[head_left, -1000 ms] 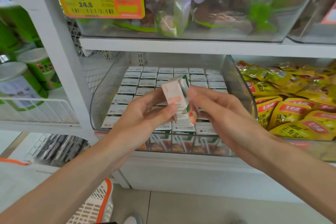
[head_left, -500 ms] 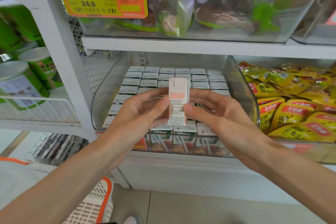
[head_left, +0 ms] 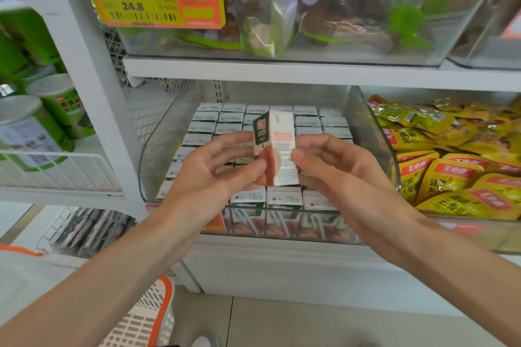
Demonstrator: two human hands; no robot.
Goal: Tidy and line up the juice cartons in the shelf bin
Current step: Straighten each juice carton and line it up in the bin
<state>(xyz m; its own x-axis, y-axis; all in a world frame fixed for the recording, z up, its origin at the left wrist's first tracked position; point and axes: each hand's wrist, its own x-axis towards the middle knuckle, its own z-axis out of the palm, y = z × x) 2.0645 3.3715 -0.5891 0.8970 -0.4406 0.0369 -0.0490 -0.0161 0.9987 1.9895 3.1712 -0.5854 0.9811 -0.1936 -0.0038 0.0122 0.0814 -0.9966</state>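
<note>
I see one small juice carton (head_left: 277,149) upright just above the front half of the clear shelf bin (head_left: 375,132). The left hand (head_left: 208,175) pinches its lower left edge and the right hand (head_left: 338,175) pinches its right side, which I judge is to turn its printed face to match the others. Inside the bin the packed cartons (head_left: 282,197) stand in straight rows from back wall to front, and any free slot is hidden under the hands. The white shelf board (head_left: 282,72) above the bin leaves room to lower the carton straight down, though the bin's curved right wall is near the right hand.
</note>
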